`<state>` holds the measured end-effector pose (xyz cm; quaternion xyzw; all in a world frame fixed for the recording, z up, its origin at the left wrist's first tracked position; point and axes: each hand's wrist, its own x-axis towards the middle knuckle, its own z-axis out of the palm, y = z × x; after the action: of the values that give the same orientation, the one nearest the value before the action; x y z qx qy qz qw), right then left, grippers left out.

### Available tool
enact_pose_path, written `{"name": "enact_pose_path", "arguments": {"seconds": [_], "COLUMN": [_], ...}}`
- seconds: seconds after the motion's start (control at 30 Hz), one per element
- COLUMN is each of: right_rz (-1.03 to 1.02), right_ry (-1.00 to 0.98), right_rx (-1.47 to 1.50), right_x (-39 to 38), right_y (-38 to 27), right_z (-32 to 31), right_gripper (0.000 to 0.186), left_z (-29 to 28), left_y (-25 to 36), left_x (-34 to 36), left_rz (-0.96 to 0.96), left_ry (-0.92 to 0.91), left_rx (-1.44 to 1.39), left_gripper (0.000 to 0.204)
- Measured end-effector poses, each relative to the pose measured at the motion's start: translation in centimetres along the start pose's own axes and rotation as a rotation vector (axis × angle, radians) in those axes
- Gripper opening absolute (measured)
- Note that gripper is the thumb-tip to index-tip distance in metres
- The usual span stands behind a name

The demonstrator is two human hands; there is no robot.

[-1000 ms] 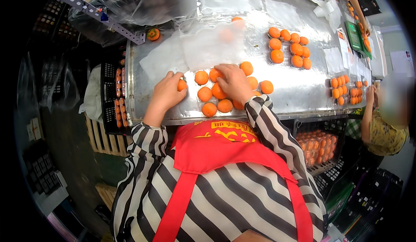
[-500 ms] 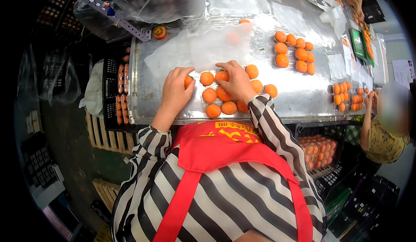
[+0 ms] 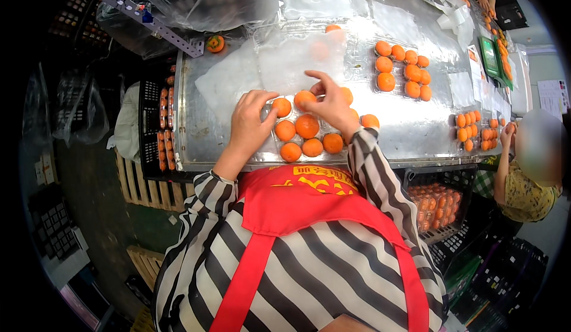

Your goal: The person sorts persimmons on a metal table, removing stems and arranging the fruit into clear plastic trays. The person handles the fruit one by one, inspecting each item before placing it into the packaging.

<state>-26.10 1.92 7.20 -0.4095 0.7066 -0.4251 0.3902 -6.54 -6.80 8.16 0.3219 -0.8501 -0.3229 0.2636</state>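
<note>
Smooth, round orange fruits [image 3: 307, 126] with pale highlights sit in rows in a clear plastic tray [image 3: 298, 139] near the front edge of a shiny metal table [image 3: 410, 133]; the middle one looks deeper orange. The bare left hand [image 3: 250, 124] curves open beside the upper-left fruit. The bare right hand [image 3: 332, 105] touches the next fruit, forefinger raised; whether it grips cannot be told. Translucent white sheets [image 3: 291, 61] lie beyond.

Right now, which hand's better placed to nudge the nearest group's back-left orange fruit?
Probably the left hand: its thumb is right beside that fruit, while the right hand is at the next fruit rightward.
</note>
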Motion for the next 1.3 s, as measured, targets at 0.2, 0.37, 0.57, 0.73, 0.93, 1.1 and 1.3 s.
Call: {"name": "enact_pose_path", "arguments": {"seconds": [0.2,0.37,0.57,0.73,0.93,1.1,1.3], "right_rz": [0.270,0.292,0.323,0.298,0.239,0.217,0.148], "right_ry": [-0.135,-0.212,-0.190,-0.098,-0.016,0.019,0.046], "right_rx": [1.103,1.311,1.273,1.131,1.032,0.990,0.799], "right_x": [-1.4,-2.9,-3.9,-4.4,-4.7,-4.9,-5.1], "right_y": [-1.5,-2.0,-3.1,-3.3,-3.6,-4.0,-4.7], "right_z": [-1.5,-0.2,0.0,-0.1,-0.2,-0.3,-0.2], "right_gripper": [0.042,0.042,0.042,0.040,0.039,0.042,0.048], "left_z": [1.3,1.9,1.8,2.1,1.7,1.7,1.8], "left_y": [1.7,3.2,4.0,3.5,4.1,3.6,3.7], "left_x": [0.8,1.1,1.0,1.3,1.4,1.4,1.3], "left_rz": [-0.177,-0.113,-0.142,-0.260,-0.270,-0.322,-0.320], "left_ry": [-0.158,-0.147,-0.140,-0.219,-0.238,-0.287,-0.288], "left_rx": [-0.544,-0.594,-0.680,-1.074,-1.159,-1.205,-1.199], "left_gripper": [0.050,0.057,0.054,0.050,0.052,0.054,0.054]}}
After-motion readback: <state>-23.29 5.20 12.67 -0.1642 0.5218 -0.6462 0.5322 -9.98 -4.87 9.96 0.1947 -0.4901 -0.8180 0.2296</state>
